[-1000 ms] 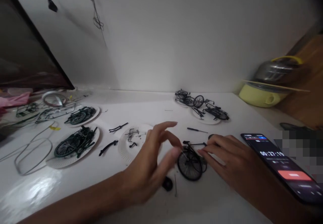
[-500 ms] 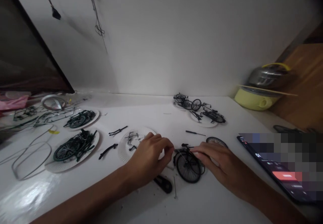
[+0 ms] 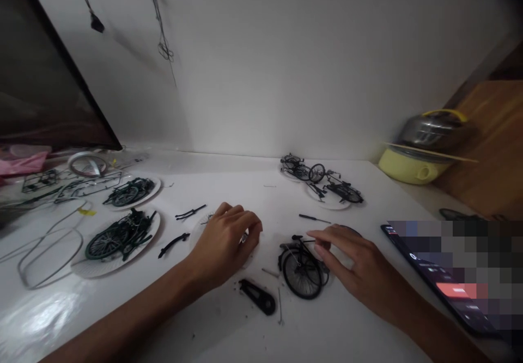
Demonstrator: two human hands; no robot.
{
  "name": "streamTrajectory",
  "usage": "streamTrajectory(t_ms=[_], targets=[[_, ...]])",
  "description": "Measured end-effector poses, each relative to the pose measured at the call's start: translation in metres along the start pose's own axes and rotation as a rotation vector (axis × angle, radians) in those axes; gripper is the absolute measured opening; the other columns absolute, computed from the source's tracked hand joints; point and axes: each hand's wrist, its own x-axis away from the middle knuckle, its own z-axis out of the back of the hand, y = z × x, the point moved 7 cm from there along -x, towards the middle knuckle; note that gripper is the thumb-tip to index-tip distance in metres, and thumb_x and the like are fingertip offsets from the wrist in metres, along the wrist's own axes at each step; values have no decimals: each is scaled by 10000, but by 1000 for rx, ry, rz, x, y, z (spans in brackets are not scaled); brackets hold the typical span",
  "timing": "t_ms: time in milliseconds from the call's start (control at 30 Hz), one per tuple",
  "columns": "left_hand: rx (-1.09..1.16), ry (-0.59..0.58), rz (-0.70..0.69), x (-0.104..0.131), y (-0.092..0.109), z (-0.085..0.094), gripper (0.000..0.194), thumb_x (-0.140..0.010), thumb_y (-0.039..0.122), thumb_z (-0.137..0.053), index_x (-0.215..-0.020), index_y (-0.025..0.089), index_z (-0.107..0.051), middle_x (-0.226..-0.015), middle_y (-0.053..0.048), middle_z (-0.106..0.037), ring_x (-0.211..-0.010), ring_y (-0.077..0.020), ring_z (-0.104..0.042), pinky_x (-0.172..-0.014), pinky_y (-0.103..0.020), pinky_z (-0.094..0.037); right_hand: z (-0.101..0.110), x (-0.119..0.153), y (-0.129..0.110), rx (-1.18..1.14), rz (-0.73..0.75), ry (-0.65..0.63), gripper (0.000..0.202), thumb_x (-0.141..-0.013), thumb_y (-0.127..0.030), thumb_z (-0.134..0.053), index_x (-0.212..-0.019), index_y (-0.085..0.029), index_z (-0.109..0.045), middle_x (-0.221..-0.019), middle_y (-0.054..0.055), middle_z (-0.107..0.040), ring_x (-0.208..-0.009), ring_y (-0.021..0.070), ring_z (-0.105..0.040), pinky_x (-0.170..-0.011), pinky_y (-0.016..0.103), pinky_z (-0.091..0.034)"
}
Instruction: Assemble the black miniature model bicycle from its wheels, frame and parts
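White tabletop: right hand half-curled at apparently part-built bicycle, grip unclear; left hand curled, contents unclear, chain cover loose nearby.

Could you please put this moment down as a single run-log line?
left hand: over paper plate, grasp unclear | right hand: at model bicycle, grasp unclear | black slotted part: beside bicycle | screwdriver: beyond bicycle
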Motion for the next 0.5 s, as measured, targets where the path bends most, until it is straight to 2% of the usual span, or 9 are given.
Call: streamTrajectory(t_ms=[133,333,400,500], targets=[[-26,60,-48,0,5,7,173,-981,168,-442,-868,162,-573,-735,12,-604,-676,-129,-484,-749,-336,-336,1,-1,6,-4,31,71,198,-961,-270,-524,-1133,-281,-620,-1051,28,-686,-1012,191,-630,-917,408,-504],[-58,197,-126,2,6,33,157,-957,137,-494,-821,152,-571,-700,13,-607,-669,-123,-475,-743,-327,-344,-1,-2,0,6,94,36,147,-937,-241,-549,-1040,-259,-653,-984,24,-693,-965,194,-634,-866,394,-520],[-65,170,-122,1,3,33,179,-961,144,-491,-800,151,-567,-689,14,-599,-663,-120,-474,-745,-324,-347,-1,-2,-2,0,105,19,141,-933,-244,-553,-1038,-252,-648,-994,30,-684,-975,196,-630,-861,392,-521],[-42,-13,-115,1,2,16,174,-963,198,-517,-805,160,-579,-726,16,-618,-671,-117,-497,-734,-312,-352,0,-1,-2,-2,113,24,150,-934,-244,-557,-1061,-260,-635,-1024,28,-667,-1004,191,-620,-870,381,-516]])
